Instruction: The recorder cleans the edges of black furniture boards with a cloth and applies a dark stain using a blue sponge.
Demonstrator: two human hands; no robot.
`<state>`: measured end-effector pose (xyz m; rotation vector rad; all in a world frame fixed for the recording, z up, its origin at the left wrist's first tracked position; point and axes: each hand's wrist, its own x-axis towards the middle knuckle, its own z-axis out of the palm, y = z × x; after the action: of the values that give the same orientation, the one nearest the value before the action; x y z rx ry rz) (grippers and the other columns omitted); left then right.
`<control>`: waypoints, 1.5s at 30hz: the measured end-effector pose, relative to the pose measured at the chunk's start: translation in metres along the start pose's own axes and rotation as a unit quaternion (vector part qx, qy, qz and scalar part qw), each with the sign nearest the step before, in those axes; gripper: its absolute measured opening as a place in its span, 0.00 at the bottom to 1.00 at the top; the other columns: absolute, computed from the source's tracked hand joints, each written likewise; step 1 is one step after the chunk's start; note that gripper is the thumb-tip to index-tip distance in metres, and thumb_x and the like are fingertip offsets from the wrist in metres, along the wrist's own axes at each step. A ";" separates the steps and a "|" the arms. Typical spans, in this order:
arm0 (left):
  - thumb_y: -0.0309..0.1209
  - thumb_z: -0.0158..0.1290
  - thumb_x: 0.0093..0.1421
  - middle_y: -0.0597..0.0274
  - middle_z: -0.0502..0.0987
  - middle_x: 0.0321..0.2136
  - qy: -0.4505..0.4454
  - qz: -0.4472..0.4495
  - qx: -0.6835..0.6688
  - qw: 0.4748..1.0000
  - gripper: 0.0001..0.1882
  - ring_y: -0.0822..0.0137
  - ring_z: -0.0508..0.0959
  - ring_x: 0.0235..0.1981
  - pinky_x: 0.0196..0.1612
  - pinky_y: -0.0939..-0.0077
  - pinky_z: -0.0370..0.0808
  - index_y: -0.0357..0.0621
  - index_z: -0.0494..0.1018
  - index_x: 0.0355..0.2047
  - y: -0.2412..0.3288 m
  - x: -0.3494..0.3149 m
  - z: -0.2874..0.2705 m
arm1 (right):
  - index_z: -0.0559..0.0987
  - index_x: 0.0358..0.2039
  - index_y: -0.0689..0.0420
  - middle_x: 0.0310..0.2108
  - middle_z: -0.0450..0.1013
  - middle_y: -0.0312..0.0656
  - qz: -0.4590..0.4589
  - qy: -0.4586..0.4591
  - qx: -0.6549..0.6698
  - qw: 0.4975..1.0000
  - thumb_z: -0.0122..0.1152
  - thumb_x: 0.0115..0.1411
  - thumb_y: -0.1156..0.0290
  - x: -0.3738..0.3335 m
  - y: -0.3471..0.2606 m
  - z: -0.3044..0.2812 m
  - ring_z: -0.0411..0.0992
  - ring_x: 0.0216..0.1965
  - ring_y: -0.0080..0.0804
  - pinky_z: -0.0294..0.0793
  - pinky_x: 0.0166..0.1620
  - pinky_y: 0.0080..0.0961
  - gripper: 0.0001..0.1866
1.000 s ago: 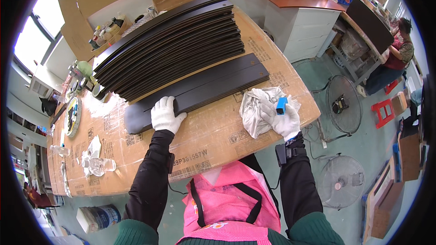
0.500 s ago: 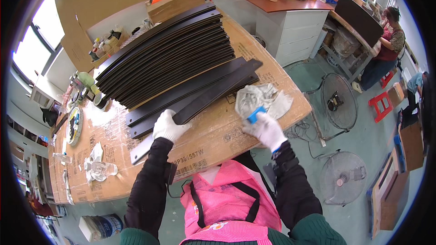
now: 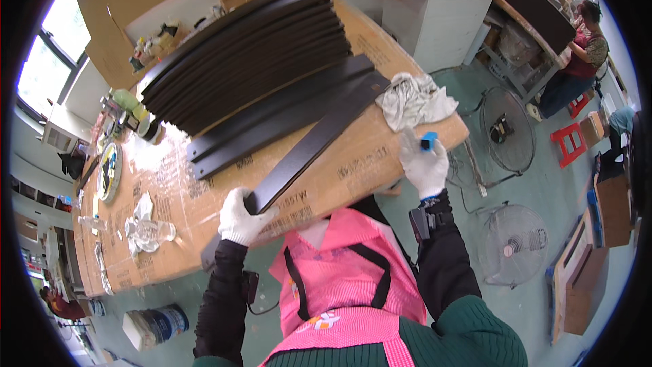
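Left grip (image 3: pixel 244 217) on dark board (image 3: pixel 314 144), small items (image 3: pixel 109 171) in round tray (image 3: pixel 106 198)

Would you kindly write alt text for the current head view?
A gloved left hand grips a long dark board slanting across a cardboard-covered table, while the gloved right hand holds a small blue object. Beyond are stacked dark boards; a crumpled white cloth lies at right.
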<state>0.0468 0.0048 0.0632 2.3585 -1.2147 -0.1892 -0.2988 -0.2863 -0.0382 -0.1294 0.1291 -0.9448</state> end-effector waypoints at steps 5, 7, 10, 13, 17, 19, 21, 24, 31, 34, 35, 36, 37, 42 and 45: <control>0.48 0.77 0.40 0.49 0.77 0.42 -0.055 0.087 0.092 0.990 0.37 0.48 0.78 0.48 0.53 0.57 0.77 0.39 0.75 0.45 -0.011 -0.016 0.004 | 0.78 0.52 0.59 0.53 0.79 0.52 -0.034 0.010 0.014 0.999 0.62 0.68 0.56 -0.075 -0.033 -0.015 0.79 0.50 0.51 0.80 0.46 0.42 0.21; 0.47 0.77 0.39 0.49 0.76 0.45 -0.033 0.096 0.106 0.989 0.39 0.46 0.76 0.51 0.55 0.55 0.75 0.40 0.75 0.47 -0.025 -0.023 0.017 | 0.78 0.51 0.57 0.47 0.81 0.47 -0.041 0.051 -0.043 0.997 0.62 0.69 0.54 -0.084 -0.038 -0.001 0.79 0.39 0.41 0.77 0.37 0.37 0.20; 0.46 0.77 0.40 0.49 0.76 0.47 -0.015 0.133 0.098 0.986 0.39 0.45 0.75 0.52 0.56 0.53 0.74 0.41 0.74 0.49 -0.038 -0.029 0.026 | 0.78 0.51 0.56 0.47 0.81 0.45 -0.028 0.037 -0.126 0.991 0.61 0.71 0.59 -0.061 -0.026 0.027 0.78 0.38 0.37 0.75 0.36 0.32 0.16; 0.47 0.77 0.40 0.49 0.76 0.48 0.011 0.158 0.077 0.984 0.40 0.45 0.75 0.54 0.57 0.53 0.73 0.42 0.74 0.50 -0.048 -0.031 0.029 | 0.77 0.46 0.53 0.36 0.77 0.36 -0.022 0.080 -0.197 0.977 0.61 0.72 0.64 -0.020 0.024 0.056 0.76 0.33 0.29 0.73 0.33 0.23 0.08; 0.46 0.76 0.41 0.50 0.76 0.49 0.051 0.155 0.065 0.984 0.40 0.46 0.75 0.55 0.58 0.52 0.72 0.43 0.74 0.51 -0.045 -0.033 0.037 | 0.78 0.47 0.53 0.36 0.77 0.33 0.060 0.085 -0.446 0.889 0.66 0.68 0.58 0.027 0.094 0.082 0.74 0.29 0.23 0.73 0.34 0.20 0.15; 0.46 0.75 0.41 0.49 0.76 0.50 0.060 0.161 0.048 0.984 0.39 0.46 0.75 0.55 0.59 0.51 0.72 0.43 0.74 0.51 -0.038 -0.031 0.041 | 0.77 0.50 0.60 0.40 0.79 0.39 0.074 0.063 -0.636 0.766 0.68 0.64 0.51 0.049 0.134 0.092 0.78 0.33 0.32 0.77 0.41 0.27 0.25; 0.46 0.75 0.41 0.49 0.77 0.50 0.066 0.166 0.050 0.983 0.39 0.46 0.75 0.55 0.58 0.51 0.72 0.43 0.74 0.52 -0.034 -0.030 0.043 | 0.77 0.53 0.66 0.47 0.81 0.51 0.043 0.077 -0.800 0.594 0.68 0.61 0.44 0.075 0.170 0.081 0.80 0.45 0.46 0.78 0.52 0.37 0.36; 0.46 0.74 0.40 0.50 0.77 0.49 0.078 0.152 0.061 0.983 0.39 0.46 0.76 0.54 0.58 0.50 0.72 0.43 0.73 0.51 -0.045 -0.039 0.042 | 0.77 0.56 0.70 0.55 0.77 0.66 0.107 0.081 -0.844 0.520 0.67 0.57 0.38 0.094 0.206 0.090 0.75 0.60 0.58 0.73 0.63 0.45 0.44; 0.43 0.76 0.37 0.52 0.76 0.48 0.039 0.103 0.030 0.993 0.39 0.46 0.75 0.53 0.57 0.52 0.72 0.45 0.74 0.50 -0.036 -0.044 0.039 | 0.73 0.66 0.44 0.75 0.55 0.53 -0.141 0.153 -0.971 0.117 0.67 0.53 0.34 0.135 0.025 0.078 0.52 0.75 0.57 0.46 0.75 0.54 0.45; 0.43 0.76 0.37 0.52 0.76 0.47 0.036 0.118 0.004 0.992 0.39 0.46 0.75 0.52 0.57 0.51 0.72 0.45 0.74 0.49 -0.017 -0.031 0.054 | 0.82 0.55 0.44 0.68 0.67 0.50 -0.133 0.091 -0.968 0.192 0.71 0.49 0.33 0.134 -0.062 0.021 0.57 0.73 0.52 0.44 0.75 0.58 0.39; 0.44 0.76 0.37 0.52 0.76 0.46 0.044 0.127 -0.006 0.991 0.39 0.46 0.75 0.52 0.57 0.51 0.72 0.44 0.75 0.48 -0.009 -0.028 0.061 | 0.82 0.54 0.46 0.64 0.71 0.51 -0.175 0.101 -0.960 0.192 0.73 0.49 0.36 0.126 -0.084 0.007 0.64 0.68 0.52 0.54 0.71 0.55 0.37; 0.46 0.75 0.38 0.53 0.76 0.44 0.046 0.132 -0.019 0.990 0.37 0.47 0.75 0.50 0.55 0.52 0.73 0.45 0.76 0.47 0.005 -0.022 0.063 | 0.83 0.52 0.48 0.60 0.75 0.51 -0.215 0.108 -0.952 0.190 0.76 0.50 0.40 0.115 -0.104 -0.005 0.72 0.62 0.52 0.65 0.68 0.53 0.35; 0.46 0.75 0.39 0.53 0.77 0.44 0.058 0.111 -0.017 0.992 0.35 0.47 0.76 0.50 0.54 0.52 0.73 0.45 0.76 0.46 0.014 -0.023 0.062 | 0.82 0.51 0.50 0.55 0.77 0.49 -0.191 0.101 -0.938 0.270 0.76 0.54 0.46 0.107 -0.102 0.003 0.77 0.55 0.47 0.73 0.59 0.47 0.29; 0.48 0.74 0.42 0.52 0.77 0.49 0.035 0.110 -0.029 0.993 0.37 0.47 0.75 0.54 0.58 0.53 0.72 0.45 0.76 0.50 0.064 -0.005 0.100 | 0.78 0.53 0.57 0.44 0.79 0.38 -0.131 0.087 -0.651 0.742 0.64 0.69 0.74 0.062 -0.112 0.092 0.80 0.41 0.24 0.82 0.45 0.22 0.13; 0.49 0.74 0.42 0.50 0.74 0.54 0.033 0.132 -0.029 0.990 0.45 0.46 0.74 0.57 0.61 0.51 0.71 0.42 0.71 0.57 0.063 -0.010 0.106 | 0.78 0.56 0.56 0.49 0.79 0.41 -0.124 -0.042 -0.811 0.570 0.69 0.64 0.71 0.022 0.004 0.167 0.78 0.50 0.28 0.82 0.52 0.30 0.20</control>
<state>-0.0402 -0.0548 -0.0007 2.1122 -1.4509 -0.0562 -0.2548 -0.2930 0.1241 -1.9747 0.9069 -0.7994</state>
